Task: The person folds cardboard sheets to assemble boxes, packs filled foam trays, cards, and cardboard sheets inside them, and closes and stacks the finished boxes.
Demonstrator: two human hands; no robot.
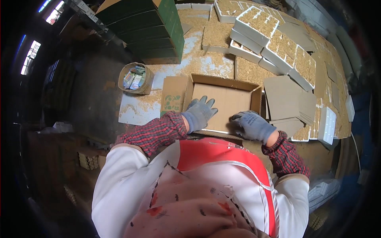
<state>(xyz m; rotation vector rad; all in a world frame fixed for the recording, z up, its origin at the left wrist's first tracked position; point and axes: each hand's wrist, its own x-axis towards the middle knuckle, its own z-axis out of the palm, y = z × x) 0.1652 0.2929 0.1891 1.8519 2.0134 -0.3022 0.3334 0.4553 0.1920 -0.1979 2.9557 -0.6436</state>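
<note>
An open cardboard box (257,104) lies in front of me with a plain flat sheet (224,99) covering its bottom. My left hand (200,114), in a grey-blue glove, rests over the sheet at the box's left side, fingers spread. Gloved the same way, my right hand (251,125) is at the box's front right corner. Its fingers point inward over the sheet and bend a little, with nothing visible in them; their undersides are hidden. A printed cardboard flap (174,95) extends from the box's left side.
Loose cardboard sheets (287,99) are piled to the right of the box. White foam trays (254,29) filled with sawdust-like material stack at the back right. At left stand a round tub (149,81) of small packets and a tall stack of green boxes (152,39).
</note>
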